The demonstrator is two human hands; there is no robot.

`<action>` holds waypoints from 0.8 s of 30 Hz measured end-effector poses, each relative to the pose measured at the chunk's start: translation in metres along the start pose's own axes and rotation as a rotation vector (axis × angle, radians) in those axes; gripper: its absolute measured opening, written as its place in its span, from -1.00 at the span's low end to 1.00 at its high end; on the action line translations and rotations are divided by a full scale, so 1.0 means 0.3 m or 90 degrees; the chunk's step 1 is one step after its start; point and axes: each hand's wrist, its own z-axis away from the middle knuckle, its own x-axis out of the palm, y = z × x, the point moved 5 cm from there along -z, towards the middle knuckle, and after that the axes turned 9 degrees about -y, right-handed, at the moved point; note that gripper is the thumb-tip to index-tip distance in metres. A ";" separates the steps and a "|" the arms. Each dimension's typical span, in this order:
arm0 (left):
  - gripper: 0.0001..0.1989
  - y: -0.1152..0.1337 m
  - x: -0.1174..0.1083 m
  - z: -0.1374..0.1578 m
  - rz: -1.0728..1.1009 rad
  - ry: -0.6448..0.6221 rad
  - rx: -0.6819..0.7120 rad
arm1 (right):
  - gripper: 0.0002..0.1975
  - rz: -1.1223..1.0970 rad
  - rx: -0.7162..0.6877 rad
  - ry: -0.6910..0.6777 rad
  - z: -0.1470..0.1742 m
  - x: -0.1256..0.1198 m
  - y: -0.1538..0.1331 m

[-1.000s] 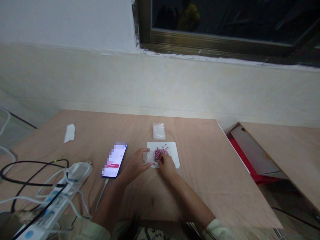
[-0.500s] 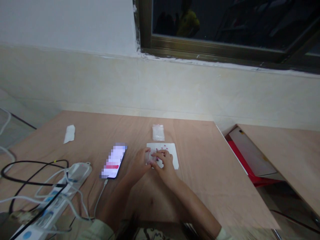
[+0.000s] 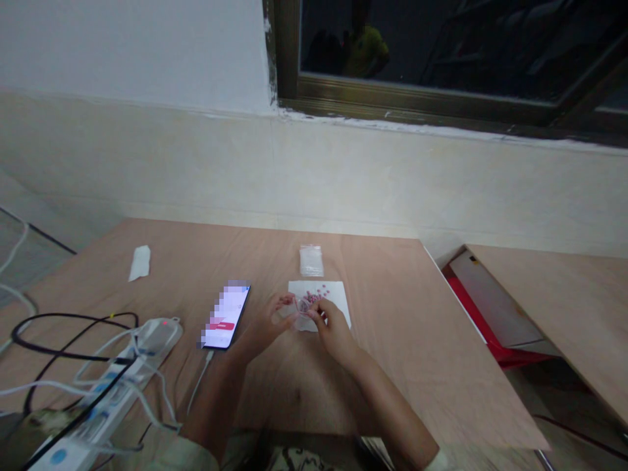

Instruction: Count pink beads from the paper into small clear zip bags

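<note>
Presently the small clear bag (image 3: 300,306) is held just above the near edge of the white sheet (image 3: 338,296), pinched between both hands. Left hand (image 3: 267,325) grips its left side, right hand (image 3: 331,325) its right, fingertips nearly meeting. Pink beads (image 3: 314,296) lie just beyond, nearer the right hand; the phone (image 3: 226,316) lies to the left.

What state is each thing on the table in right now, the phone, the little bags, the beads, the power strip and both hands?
Phone: screen lit, flat, cable plugged in.
Small clear bag: pinched between both hands, above the paper.
Left hand: grip shut on the bag.
Right hand: fingertips pinching the bag.
Pink beads: loose on the white paper.
Spare bag: lying flat, untouched.
Power strip: red light on, cables plugged in.
</note>
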 end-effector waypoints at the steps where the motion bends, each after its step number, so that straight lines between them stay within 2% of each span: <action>1: -0.76 -0.003 -0.008 -0.004 0.029 -0.019 -0.010 | -0.85 -0.001 0.000 -0.001 0.000 -0.009 0.000; 5: -0.82 -0.010 -0.014 -0.022 0.095 -0.074 -0.055 | -0.82 -0.058 0.007 0.009 0.004 -0.035 0.016; 10: -0.82 -0.008 -0.004 -0.020 0.155 -0.060 -0.080 | -0.81 -0.127 0.040 0.030 0.017 -0.035 0.065; 14: -0.83 0.005 -0.017 -0.006 0.106 -0.057 -0.099 | -0.82 -0.144 0.051 0.026 0.016 -0.035 0.086; 20: -0.82 0.029 -0.029 -0.010 -0.046 -0.072 -0.053 | -0.82 -0.120 0.057 0.081 0.016 -0.042 0.066; 24: -0.81 0.029 -0.023 -0.010 -0.043 -0.062 -0.043 | -0.79 -0.119 0.073 0.071 0.020 -0.036 0.057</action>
